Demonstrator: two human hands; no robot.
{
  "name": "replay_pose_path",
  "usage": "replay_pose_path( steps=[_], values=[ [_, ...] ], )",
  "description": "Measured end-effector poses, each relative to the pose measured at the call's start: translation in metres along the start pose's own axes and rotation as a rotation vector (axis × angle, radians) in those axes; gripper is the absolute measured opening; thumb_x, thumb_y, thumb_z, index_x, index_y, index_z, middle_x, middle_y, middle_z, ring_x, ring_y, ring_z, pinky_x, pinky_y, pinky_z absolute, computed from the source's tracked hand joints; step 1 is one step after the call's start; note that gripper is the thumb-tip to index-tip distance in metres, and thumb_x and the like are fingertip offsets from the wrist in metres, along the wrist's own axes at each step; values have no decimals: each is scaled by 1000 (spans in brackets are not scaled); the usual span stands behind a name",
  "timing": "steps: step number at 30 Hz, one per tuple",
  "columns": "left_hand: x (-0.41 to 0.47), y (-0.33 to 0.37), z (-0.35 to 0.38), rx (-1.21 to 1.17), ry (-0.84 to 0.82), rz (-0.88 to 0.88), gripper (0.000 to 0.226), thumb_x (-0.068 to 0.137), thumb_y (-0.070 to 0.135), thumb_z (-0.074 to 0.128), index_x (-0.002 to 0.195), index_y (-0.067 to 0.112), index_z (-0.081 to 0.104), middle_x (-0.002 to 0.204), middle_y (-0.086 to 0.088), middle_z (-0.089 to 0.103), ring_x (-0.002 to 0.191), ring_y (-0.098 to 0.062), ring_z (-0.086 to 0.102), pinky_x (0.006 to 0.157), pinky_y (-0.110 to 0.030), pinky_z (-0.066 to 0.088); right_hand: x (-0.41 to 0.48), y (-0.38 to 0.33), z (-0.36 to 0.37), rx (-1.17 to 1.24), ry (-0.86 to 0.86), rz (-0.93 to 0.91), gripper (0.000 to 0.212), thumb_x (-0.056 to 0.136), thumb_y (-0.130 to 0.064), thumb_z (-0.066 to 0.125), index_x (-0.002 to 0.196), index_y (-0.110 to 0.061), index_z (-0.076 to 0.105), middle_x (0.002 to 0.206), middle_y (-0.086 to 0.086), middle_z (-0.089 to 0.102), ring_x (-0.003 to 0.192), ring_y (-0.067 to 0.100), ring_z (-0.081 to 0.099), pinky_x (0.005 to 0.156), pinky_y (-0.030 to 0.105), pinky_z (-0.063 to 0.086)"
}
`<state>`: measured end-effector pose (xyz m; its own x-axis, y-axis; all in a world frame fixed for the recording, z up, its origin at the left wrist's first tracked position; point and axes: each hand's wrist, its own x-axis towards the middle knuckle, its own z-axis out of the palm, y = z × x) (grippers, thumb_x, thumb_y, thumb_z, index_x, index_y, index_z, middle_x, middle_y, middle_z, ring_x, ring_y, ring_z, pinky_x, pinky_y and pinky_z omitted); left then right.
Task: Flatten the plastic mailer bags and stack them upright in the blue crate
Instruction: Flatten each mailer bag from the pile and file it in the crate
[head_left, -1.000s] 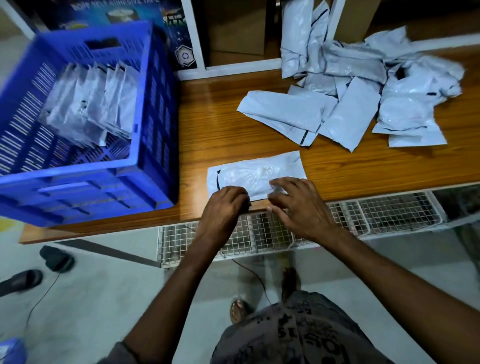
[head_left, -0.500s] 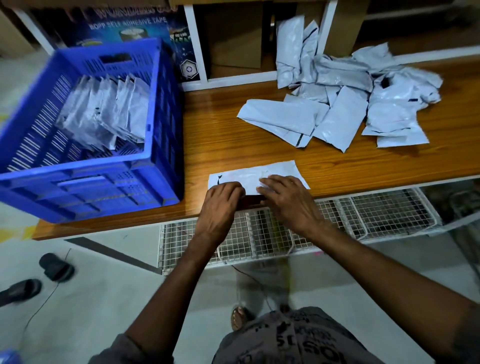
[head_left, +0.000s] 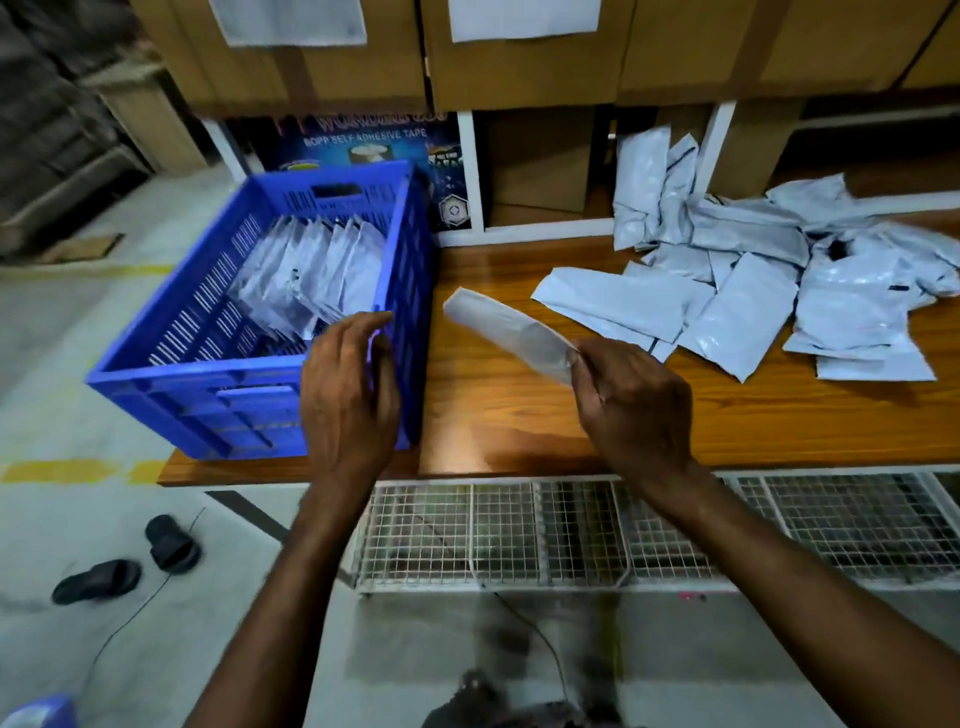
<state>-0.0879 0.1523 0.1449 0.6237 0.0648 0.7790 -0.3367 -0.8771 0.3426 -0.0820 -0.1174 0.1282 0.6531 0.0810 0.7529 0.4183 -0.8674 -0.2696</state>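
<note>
Your bench (head_left: 519, 421): glossy varnished wood; blue crate (head_left: 208, 405): ribbed plastic; mailer bags (head_left: 753, 312): smooth, faintly shiny plastic film; boxes (head_left: 519, 67) above you: matt cardboard; rack (head_left: 519, 530): white wire mesh.

Single head-worn wide-angle view, facing forward and steeply down across the near edge of the table (head_left: 519, 431). Sits close above left hand (head_left: 348, 395) and right hand (head_left: 634, 410); blue crate (head_left: 208, 395) at frame left, shelving (head_left: 470, 171) behind, floor (head_left: 78, 364) below.

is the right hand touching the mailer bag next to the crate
Touching. The head view shows the right hand pinching one end of the mailer bag, whose other end points toward the blue crate.
</note>
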Motion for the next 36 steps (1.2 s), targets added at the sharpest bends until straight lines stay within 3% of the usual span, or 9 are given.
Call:
replay_pose_path(
  steps=[6, 9, 14, 18, 21, 25, 29, 33, 36],
  values=[
    [54, -81, -27, 50, -64, -76, 20, 102, 16, 60, 122, 14, 64, 120, -7, 64, 113, -33, 56, 95, -45, 43, 71, -80, 6, 165, 45, 115, 15, 104, -25, 55, 106, -13, 63, 74, 1, 67, 63, 21, 63, 51, 29, 33],
    [75, -141, -38, 86, -180, -92, 28, 102, 25, 59, 129, 18, 62, 126, -7, 62, 118, -34, 55, 97, -47, 42, 114, -123, 34, 339, 15, 180, 20, 105, -27, 51, 113, -17, 66, 86, 0, 72, 75, 20, 67, 58, 35, 46],
    [106, -242, -55, 218, -482, -37, 59, 97, 46, 47, 145, 12, 54, 138, -17, 58, 124, -38, 54, 100, -49, 46, 181, -176, 122, 548, -225, 396, 20, 101, -21, 57, 94, -11, 73, 87, 8, 74, 84, 26, 68, 71, 40, 53],
    [126, -303, -59, 282, -737, 24, 71, 95, 54, 44, 150, 9, 48, 143, -17, 56, 128, -37, 55, 102, -47, 46, 224, -197, 195, 396, -277, 518, 20, 96, -15, 58, 84, -5, 69, 80, 11, 70, 80, 31, 66, 70, 42, 55],
    [141, -319, -51, 257, -847, 88, 64, 102, 42, 57, 157, 13, 40, 151, -14, 50, 135, -34, 50, 108, -44, 42, 237, -210, 237, 204, -277, 620, 26, 93, -7, 54, 68, -11, 47, 71, 8, 53, 77, 35, 56, 60, 34, 36],
    [161, -325, -34, 183, -903, 154, 60, 102, 34, 61, 155, 14, 42, 155, -11, 47, 139, -31, 49, 110, -40, 40, 236, -217, 282, 56, -107, 758, 17, 95, -4, 47, 99, -8, 63, 102, 20, 70, 96, 40, 65, 66, 37, 36],
    [161, -328, -24, 222, -890, 169, 54, 103, 38, 58, 152, 17, 48, 150, -5, 54, 133, -29, 54, 104, -41, 43, 226, -209, 324, 160, 15, 943, 32, 106, -20, 37, 104, -6, 66, 104, 22, 69, 97, 40, 64, 70, 41, 42],
    [155, -333, -21, 244, -863, 210, 42, 102, 36, 59, 141, 20, 61, 134, -3, 67, 120, -29, 64, 97, -42, 46, 200, -203, 356, 12, -241, 937, 25, 94, -5, 49, 112, -5, 67, 110, 21, 69, 102, 41, 67, 76, 43, 53],
    [153, -336, -20, 272, -854, 228, 43, 101, 43, 48, 133, 22, 67, 124, 0, 72, 112, -28, 68, 94, -41, 47, 194, -199, 370, 25, -449, 919, 32, 97, -13, 49, 124, -9, 65, 127, 19, 65, 115, 39, 63, 90, 43, 52]
  ],
)
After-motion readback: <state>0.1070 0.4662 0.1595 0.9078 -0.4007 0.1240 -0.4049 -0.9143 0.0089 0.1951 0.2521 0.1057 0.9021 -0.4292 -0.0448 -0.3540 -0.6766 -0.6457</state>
